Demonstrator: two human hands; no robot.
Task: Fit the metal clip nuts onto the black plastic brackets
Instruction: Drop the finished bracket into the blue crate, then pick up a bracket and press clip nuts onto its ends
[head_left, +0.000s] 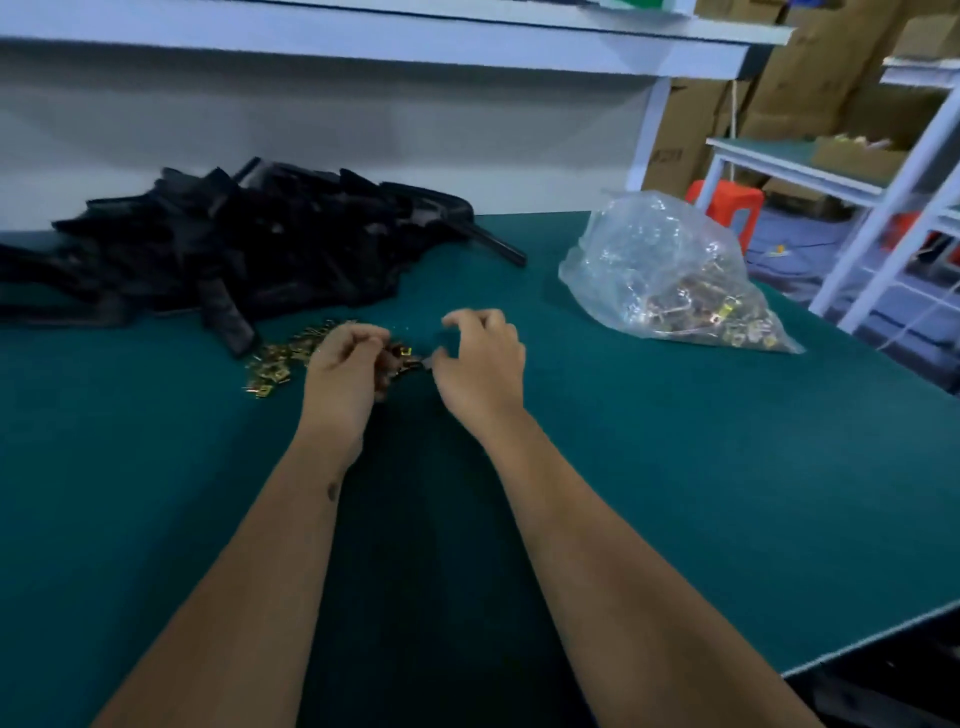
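Note:
A heap of black plastic brackets (234, 249) lies at the back left of the green table (675, 467). In front of it a loose scatter of brass-coloured clip nuts (275, 366) spreads over the mat. My left hand (345, 374) sits over the right end of that scatter with fingers curled around several clip nuts. My right hand (483, 364) is just beside it, thumb and forefinger pinched near a small clip nut at the scatter's edge; whether it grips the piece is blurred.
A clear plastic bag (670, 275) holding more clip nuts lies at the back right of the table. A white shelf (395, 47) runs overhead. Cardboard boxes (810, 78), a red stool (732, 200) and another bench stand beyond the table's right edge.

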